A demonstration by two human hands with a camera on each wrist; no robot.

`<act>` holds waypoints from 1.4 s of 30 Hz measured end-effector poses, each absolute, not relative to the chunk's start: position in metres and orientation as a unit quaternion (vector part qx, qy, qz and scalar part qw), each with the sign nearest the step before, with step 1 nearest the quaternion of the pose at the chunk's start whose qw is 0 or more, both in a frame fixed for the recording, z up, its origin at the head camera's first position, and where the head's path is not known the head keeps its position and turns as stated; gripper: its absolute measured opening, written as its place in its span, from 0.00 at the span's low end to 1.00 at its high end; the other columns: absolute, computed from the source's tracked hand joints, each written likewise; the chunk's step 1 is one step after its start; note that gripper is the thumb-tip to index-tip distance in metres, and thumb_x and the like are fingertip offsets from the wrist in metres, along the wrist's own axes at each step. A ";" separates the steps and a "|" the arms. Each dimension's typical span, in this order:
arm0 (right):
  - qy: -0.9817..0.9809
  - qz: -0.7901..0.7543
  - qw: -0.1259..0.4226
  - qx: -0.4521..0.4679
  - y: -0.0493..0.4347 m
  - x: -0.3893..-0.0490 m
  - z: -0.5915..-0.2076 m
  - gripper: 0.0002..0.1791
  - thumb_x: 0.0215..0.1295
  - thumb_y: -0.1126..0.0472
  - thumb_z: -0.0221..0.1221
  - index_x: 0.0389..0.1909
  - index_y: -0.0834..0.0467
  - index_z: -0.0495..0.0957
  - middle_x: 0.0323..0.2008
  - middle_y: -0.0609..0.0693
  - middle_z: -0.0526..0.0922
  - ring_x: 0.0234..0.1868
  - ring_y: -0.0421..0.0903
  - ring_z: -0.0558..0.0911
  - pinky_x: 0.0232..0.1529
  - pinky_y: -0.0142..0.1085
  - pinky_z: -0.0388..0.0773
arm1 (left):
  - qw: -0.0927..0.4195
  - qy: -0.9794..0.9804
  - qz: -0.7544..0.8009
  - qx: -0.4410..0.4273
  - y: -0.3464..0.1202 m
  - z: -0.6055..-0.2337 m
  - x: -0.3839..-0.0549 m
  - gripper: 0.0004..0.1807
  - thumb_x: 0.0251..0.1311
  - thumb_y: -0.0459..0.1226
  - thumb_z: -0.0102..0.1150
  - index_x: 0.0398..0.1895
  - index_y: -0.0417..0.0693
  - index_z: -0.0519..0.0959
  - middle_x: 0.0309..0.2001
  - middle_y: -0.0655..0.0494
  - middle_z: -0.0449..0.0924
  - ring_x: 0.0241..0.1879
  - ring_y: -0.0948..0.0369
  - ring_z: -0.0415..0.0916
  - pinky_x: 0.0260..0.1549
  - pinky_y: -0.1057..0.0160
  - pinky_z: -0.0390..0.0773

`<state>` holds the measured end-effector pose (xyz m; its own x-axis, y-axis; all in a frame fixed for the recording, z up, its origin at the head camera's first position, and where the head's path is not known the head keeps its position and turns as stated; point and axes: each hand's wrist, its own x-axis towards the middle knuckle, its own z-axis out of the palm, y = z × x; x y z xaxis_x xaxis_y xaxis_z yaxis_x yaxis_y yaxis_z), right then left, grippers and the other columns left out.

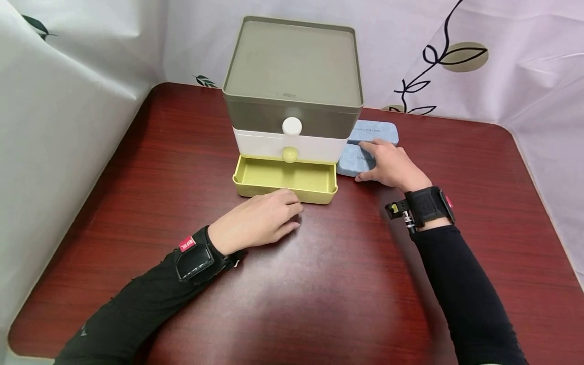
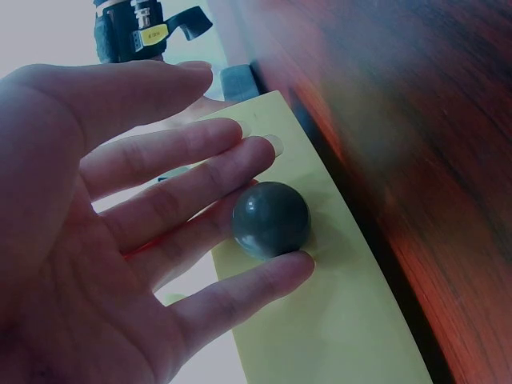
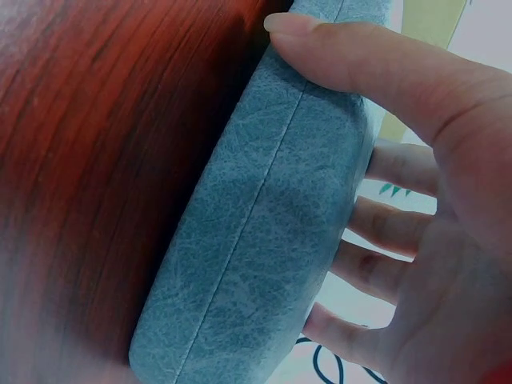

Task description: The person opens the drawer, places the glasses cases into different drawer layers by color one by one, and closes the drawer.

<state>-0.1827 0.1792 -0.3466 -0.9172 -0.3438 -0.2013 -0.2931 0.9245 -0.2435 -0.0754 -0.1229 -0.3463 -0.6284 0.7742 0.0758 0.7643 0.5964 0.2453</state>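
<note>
My left hand (image 1: 262, 217) is at the front of the pulled-out yellow drawer (image 1: 315, 196). In the left wrist view its fingers reach forward, nearly straight, around a dark round knob (image 2: 272, 220) on the drawer front, with the little finger touching it. The head view shows the inside of the drawer bare; its knob is hidden by the hand. Right of the drawers, my right hand (image 1: 393, 165) holds the nearer light blue case (image 1: 353, 159), thumb (image 3: 336, 52) on its seamed side and fingers over its top. A second blue case (image 1: 376, 131) lies just behind it.
The drawer box (image 1: 292, 63) stands at the back of the dark red table (image 1: 319, 294), with a grey tier on top and a white one (image 1: 260, 142) below, both pushed in. A patterned white cloth (image 1: 524, 66) hangs behind the table and along its sides.
</note>
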 end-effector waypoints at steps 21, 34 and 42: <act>0.973 -0.130 0.091 -0.168 0.182 -0.166 -0.337 0.49 0.52 0.50 0.70 0.72 0.61 0.58 0.65 0.65 0.66 0.67 0.60 0.66 0.60 0.63 0.60 | 0.012 0.890 0.127 0.437 -0.122 -0.347 -0.073 0.06 0.63 0.39 0.58 0.39 0.49 0.81 0.41 0.58 0.77 0.45 0.60 0.75 0.45 0.60 0.79; 0.971 -0.168 0.073 -0.153 0.185 -0.150 -0.340 0.48 0.53 0.50 0.69 0.72 0.60 0.59 0.66 0.63 0.66 0.67 0.60 0.65 0.64 0.62 0.59 | 0.010 0.890 0.129 0.437 -0.123 -0.347 -0.072 0.06 0.63 0.40 0.58 0.39 0.49 0.81 0.41 0.59 0.78 0.45 0.60 0.75 0.44 0.61 0.79; 0.970 -0.187 0.061 -0.144 0.186 -0.142 -0.338 0.48 0.52 0.50 0.70 0.71 0.60 0.59 0.67 0.63 0.65 0.66 0.59 0.65 0.65 0.60 0.59 | 0.006 0.889 0.127 0.439 -0.123 -0.347 -0.071 0.06 0.63 0.39 0.58 0.38 0.48 0.81 0.40 0.58 0.78 0.44 0.60 0.75 0.44 0.61 0.79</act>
<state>-0.1416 0.1861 -0.3381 -0.9510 -0.3025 -0.0647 -0.2566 0.8883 -0.3810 -0.0714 -0.1227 -0.3471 -0.6141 0.7828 0.1001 0.7795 0.5819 0.2318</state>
